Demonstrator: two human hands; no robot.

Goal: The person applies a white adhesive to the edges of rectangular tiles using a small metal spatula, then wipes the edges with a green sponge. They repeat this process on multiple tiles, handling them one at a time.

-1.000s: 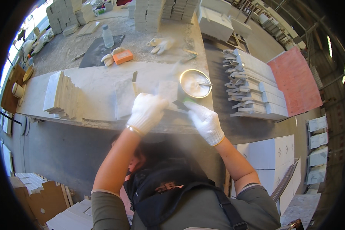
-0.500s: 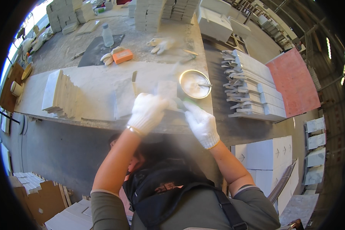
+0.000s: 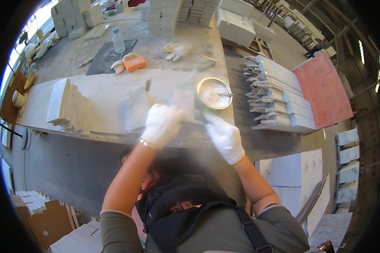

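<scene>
My left hand (image 3: 162, 124), in a white knit glove, has its fingers closed on the near edge of a pale stone tile (image 3: 184, 99). In my white-gloved right hand (image 3: 225, 138) is a small tool with a green part (image 3: 207, 112), its dark end against the tile's right side; haze blurs its shape. Just beyond that hand stands a round tin (image 3: 199, 93) of white paste with a stick or spatula (image 3: 226, 94) in it. Another flat tile (image 3: 137, 109) lies to the left, with a thin knife-like tool (image 3: 148, 86) near its far edge.
A stack of tiles (image 3: 59, 101) leans on the left of the workbench (image 3: 109, 86). Farther back are an orange box (image 3: 135, 63), loose gloves (image 3: 175, 51) and a plastic bottle (image 3: 118, 41). A row of slabs (image 3: 283, 88) stands at right; white cartons (image 3: 289, 173) sit nearer.
My right hand has shifted slightly right and down with the tool. My left hand stays almost in place at the tile.
</scene>
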